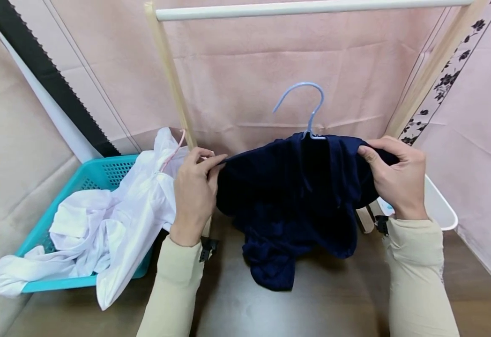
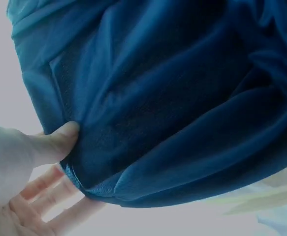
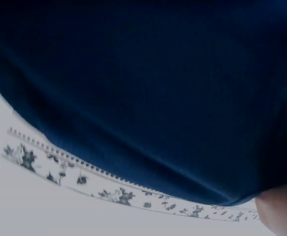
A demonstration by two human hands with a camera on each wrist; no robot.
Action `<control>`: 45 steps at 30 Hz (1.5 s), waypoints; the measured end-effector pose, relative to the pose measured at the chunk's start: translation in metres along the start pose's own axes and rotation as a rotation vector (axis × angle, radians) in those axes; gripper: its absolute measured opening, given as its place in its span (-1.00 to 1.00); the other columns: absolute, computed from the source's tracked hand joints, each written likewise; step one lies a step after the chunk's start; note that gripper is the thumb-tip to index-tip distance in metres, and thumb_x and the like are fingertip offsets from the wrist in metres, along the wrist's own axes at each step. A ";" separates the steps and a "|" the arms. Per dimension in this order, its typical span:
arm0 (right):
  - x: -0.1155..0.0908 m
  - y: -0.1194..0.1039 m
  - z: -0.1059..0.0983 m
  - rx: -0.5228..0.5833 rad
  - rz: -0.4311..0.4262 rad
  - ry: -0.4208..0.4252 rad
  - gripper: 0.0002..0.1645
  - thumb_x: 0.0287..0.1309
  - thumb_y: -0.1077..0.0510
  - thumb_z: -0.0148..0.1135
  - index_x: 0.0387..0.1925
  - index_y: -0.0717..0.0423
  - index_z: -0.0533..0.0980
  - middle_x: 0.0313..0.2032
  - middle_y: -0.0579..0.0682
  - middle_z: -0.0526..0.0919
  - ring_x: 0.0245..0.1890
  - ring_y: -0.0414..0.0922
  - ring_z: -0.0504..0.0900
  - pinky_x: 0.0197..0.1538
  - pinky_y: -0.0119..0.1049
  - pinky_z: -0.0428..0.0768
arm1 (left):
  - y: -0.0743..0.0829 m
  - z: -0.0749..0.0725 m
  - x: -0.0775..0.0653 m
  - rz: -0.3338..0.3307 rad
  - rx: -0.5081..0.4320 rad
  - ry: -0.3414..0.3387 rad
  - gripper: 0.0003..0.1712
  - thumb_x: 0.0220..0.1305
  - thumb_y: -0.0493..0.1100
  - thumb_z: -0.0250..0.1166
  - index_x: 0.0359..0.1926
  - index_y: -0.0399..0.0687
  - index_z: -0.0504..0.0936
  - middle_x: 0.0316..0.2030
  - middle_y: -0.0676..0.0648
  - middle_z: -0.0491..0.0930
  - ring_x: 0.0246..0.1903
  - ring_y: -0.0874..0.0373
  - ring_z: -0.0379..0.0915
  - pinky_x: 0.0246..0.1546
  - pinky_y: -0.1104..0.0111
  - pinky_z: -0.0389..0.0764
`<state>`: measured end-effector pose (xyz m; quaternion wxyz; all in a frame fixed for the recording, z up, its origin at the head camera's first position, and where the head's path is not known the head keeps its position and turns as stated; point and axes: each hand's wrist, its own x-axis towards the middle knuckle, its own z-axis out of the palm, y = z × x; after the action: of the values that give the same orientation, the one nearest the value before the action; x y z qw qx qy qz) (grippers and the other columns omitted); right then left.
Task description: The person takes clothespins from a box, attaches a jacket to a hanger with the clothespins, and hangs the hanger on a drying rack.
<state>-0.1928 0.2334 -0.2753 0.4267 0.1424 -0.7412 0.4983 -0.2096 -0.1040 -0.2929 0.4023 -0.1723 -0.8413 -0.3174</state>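
Observation:
A dark navy garment [image 1: 279, 187] hangs on a light blue hanger [image 1: 322, 96], whose hook rises above the cloth. My left hand [image 1: 197, 192] pinches the left end of the garment. In the left wrist view the thumb of my left hand [image 2: 40, 162] lies on the navy cloth [image 2: 148, 108], with fingers behind its edge. At the other end, my right hand [image 1: 399, 175] grips the fabric with the thumb in front. The right wrist view is mostly filled by navy cloth [image 3: 133, 88]; only a bit of my right hand [image 3: 281, 209] shows. The garment's lower part drapes in folds.
A turquoise basket [image 1: 62, 283] at the left holds white clothing [image 1: 115, 229] with a pink hanger [image 1: 174, 154]. Behind the garment stands a wooden rack with a white bar [image 1: 313, 7]. A white bin [image 1: 441, 206] sits at the right, partly hidden by my right arm.

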 end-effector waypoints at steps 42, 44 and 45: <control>-0.006 0.127 -0.099 -0.789 0.693 -0.953 -0.15 0.35 -0.33 -0.18 0.23 0.35 0.30 0.16 0.58 0.32 0.05 0.41 0.34 0.02 0.26 0.40 | -0.028 -0.022 0.014 0.046 0.079 0.103 -0.86 0.25 -0.31 0.26 -0.32 -0.22 0.75 -0.47 -0.12 0.57 -0.34 -0.08 0.60 -0.26 0.11 0.51; -0.010 0.131 -0.103 -0.787 0.767 -0.969 -0.22 0.34 -0.22 -0.07 0.21 0.40 0.27 0.11 0.56 0.32 -0.02 0.37 0.34 -0.04 0.16 0.44 | -0.029 -0.019 0.014 0.054 0.075 0.095 -0.87 0.25 -0.31 0.26 -0.31 -0.23 0.75 -0.47 -0.11 0.57 -0.34 -0.08 0.60 -0.29 0.12 0.51; -0.012 0.132 -0.105 -0.786 0.804 -0.974 -0.26 0.33 -0.15 -0.03 0.22 0.41 0.25 0.09 0.55 0.32 -0.05 0.35 0.34 -0.08 0.10 0.45 | -0.029 -0.018 0.014 0.058 0.075 0.089 -0.87 0.25 -0.31 0.27 -0.31 -0.23 0.75 -0.47 -0.11 0.57 -0.34 -0.08 0.59 -0.30 0.12 0.51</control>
<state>-0.2181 0.3825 -0.3511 -0.1461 -0.0980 -0.9650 0.1946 -0.2239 -0.1369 -0.2845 0.4546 -0.1670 -0.8285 -0.2811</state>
